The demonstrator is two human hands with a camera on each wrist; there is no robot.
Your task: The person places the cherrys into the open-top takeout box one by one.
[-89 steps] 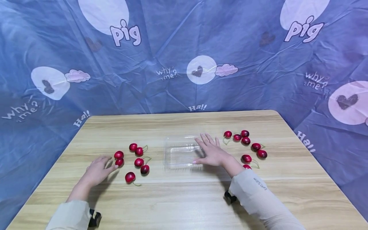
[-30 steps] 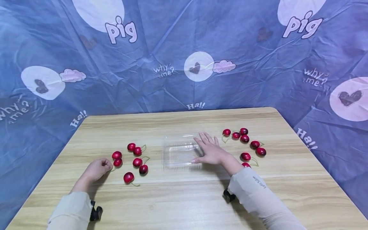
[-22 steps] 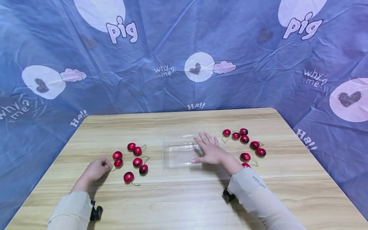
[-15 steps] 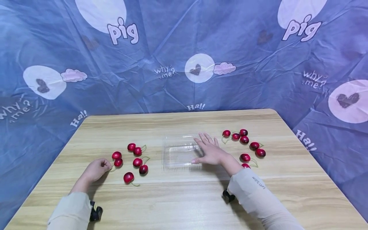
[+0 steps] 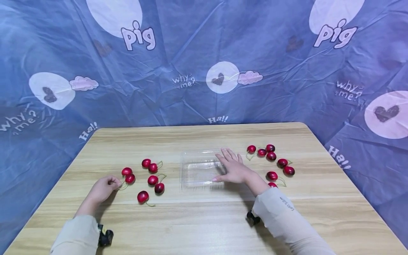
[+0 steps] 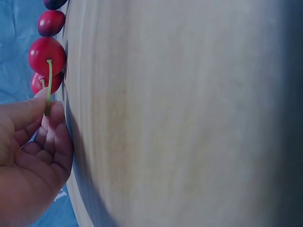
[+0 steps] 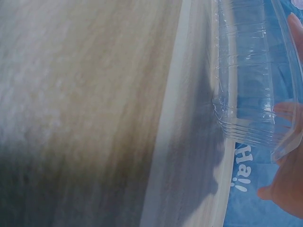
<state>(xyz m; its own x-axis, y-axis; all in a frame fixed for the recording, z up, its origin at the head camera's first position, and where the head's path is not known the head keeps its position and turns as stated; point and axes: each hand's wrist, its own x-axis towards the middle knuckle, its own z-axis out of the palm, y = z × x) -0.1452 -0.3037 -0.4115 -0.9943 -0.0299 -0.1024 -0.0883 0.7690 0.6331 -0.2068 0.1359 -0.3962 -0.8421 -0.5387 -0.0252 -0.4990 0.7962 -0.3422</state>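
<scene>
Cherry pair [image 5: 129,178] sits at nine o'clock from the clear container [image 5: 197,172], a green stem [image 6: 49,85] pinched between thumb and fingers of the left hand [image 5: 103,188], at the pair's eight o'clock. The right hand [image 5: 234,171], fingers spread, touches the container's three o'clock end; wood grain shows through its base. Five cherries [image 5: 153,180] lie between pair and container on the desk [image 5: 191,223], eight others [image 5: 282,163] around three o'clock.

Behind the wood-grained table [image 5: 197,223] hangs a creased, printed blue backdrop [image 5: 188,42], probably of cloth.
</scene>
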